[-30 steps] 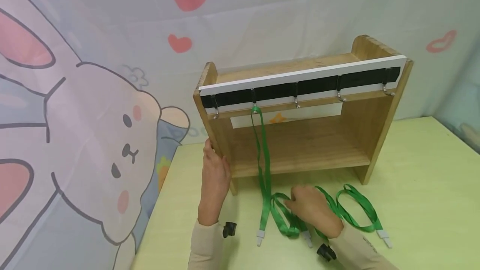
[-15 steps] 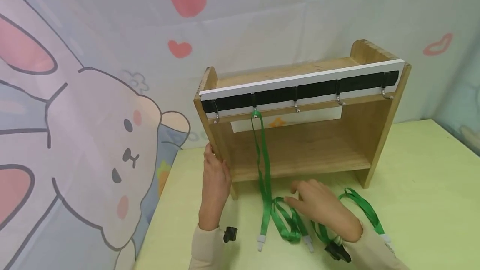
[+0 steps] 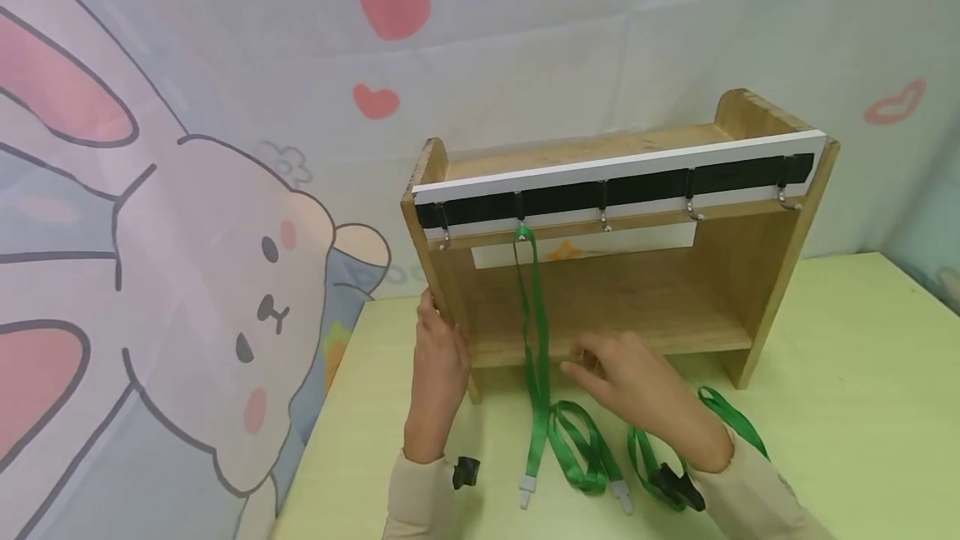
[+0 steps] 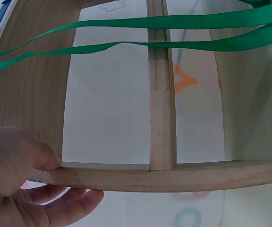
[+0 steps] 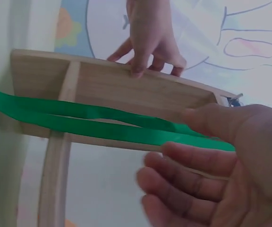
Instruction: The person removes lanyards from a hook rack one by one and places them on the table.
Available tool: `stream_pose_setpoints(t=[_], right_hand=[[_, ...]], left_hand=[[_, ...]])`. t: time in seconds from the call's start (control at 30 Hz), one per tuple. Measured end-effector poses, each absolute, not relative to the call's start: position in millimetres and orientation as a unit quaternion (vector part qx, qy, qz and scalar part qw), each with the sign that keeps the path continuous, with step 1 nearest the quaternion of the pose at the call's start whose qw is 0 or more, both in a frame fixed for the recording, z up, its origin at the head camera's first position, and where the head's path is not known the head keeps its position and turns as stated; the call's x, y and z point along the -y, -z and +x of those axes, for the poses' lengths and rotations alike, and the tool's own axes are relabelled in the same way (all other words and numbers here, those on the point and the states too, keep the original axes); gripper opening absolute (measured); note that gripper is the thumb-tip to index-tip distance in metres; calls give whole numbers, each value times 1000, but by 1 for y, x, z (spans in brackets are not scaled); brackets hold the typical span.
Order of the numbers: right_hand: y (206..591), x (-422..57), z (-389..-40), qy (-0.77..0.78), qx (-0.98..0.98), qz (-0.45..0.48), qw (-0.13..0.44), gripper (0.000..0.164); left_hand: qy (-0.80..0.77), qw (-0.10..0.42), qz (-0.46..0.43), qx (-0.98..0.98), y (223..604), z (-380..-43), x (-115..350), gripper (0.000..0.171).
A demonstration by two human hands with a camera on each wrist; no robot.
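My left hand (image 3: 438,369) grips the left side panel of a small wooden shelf (image 3: 600,307). In the left wrist view, the thumb (image 4: 46,156) lies on one side of the panel's edge and the fingers on the other. A green lanyard (image 3: 540,340) hangs from the second hook from the left, its pale clip resting low near the table. Just right of it hovers my right hand (image 3: 637,390), fingers loosely bent and holding nothing. In the right wrist view, the hanging lanyard (image 5: 112,132) passes behind the parted thumb and fingers.
Several metal hooks (image 3: 604,219) line the black strip on the shelf's front. On the yellow table (image 3: 862,373) lie a coiled green lanyard (image 3: 585,457), another lanyard (image 3: 645,473) under my right wrist, and one more (image 3: 738,419) partly hidden by the sleeve.
My right hand has risen from the coiled lanyard on the table toward the shelf's lower board, beside the hanging lanyard. The left hand keeps its hold on the side panel.
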State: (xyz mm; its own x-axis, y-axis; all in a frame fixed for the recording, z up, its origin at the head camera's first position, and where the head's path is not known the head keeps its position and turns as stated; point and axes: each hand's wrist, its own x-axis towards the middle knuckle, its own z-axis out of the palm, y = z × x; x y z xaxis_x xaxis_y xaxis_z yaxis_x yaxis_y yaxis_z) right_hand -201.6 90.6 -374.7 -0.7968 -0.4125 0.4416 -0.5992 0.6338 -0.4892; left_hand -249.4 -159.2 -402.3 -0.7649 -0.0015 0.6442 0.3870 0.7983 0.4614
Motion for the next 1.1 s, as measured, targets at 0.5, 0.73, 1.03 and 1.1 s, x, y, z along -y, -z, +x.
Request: stream_pose_setpoints(t=[0.5,0.73,1.03,1.1], right_hand=[[353,-62,-216,-407,815,217,351,16],[350,-47,-225,-461,801,165,344,28],[343,-31,-236,-464,803,140,346,36],[340,-27,-238,-463,807,130,343,37]], left_hand=[[300,328,-114,888,404,-250,160,64],[303,329,-118,887,405,-250,160,63],[282,350,-130,884,406,-251,161,66],[282,352,-130,883,405,-252,162,66]])
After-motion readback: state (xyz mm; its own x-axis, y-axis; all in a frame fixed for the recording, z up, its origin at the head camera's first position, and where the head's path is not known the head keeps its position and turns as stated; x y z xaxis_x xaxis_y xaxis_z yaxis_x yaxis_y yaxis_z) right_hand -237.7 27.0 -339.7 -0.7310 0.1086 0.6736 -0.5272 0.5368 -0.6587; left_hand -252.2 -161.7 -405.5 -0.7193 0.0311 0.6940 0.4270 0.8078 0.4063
